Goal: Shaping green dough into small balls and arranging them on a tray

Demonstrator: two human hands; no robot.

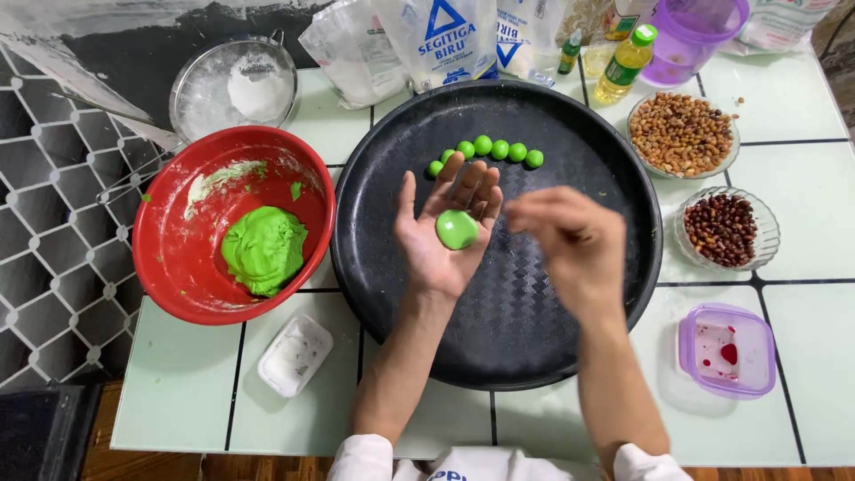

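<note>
My left hand (pixel 443 230) is held palm up over the large black round tray (pixel 534 338), and a flattened disc of green dough (pixel 457 229) lies on its fingers. My right hand (pixel 570 245) hovers just to the right of it, blurred, with the fingers curled downward; whether it holds anything I cannot tell. Several small green dough balls (pixel 485 150) sit in a curved row at the far side of the tray. A lump of green dough (pixel 264 249) rests in the red bowl (pixel 169 258) on the left.
A metal sieve with flour (pixel 233 87) and flour bags (pixel 436 40) stand at the back. Glass bowls of peanuts (pixel 681 134) and dark beans (pixel 723 229), an oil bottle (pixel 626 62), a purple jug (pixel 690 36), a purple-lidded box (pixel 726 349) and a small white dish (pixel 295 354) sit around the tray.
</note>
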